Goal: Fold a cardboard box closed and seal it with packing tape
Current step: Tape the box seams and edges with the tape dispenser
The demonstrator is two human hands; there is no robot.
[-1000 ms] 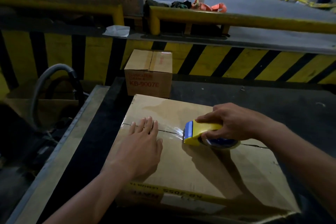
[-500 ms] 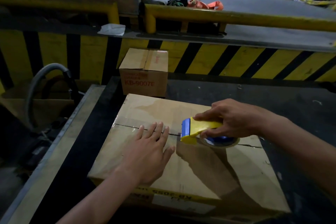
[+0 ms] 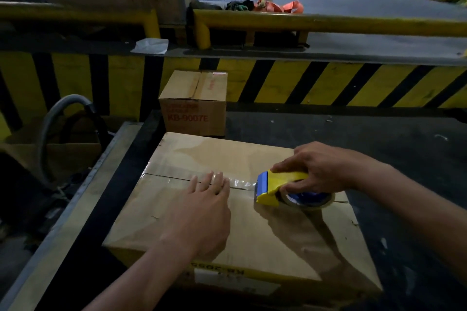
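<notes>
Right now I am looking down on the large cardboard box (image 3: 227,222) filling the lower centre of the frame, its top flaps lying folded shut, so I cannot tell what it is holding. My left hand (image 3: 202,214) is pressing flat on the lid with fingers spread, fingertips touching the clear packing tape (image 3: 235,180) running along the centre seam. My right hand (image 3: 316,166) is gripping the yellow tape dispenser (image 3: 278,185), fingers wrapping its top, at the seam right of centre. Beyond, in the middle of the frame, a smaller closed box (image 3: 194,103) is sitting on the dark table (image 3: 379,139), contents hidden.
</notes>
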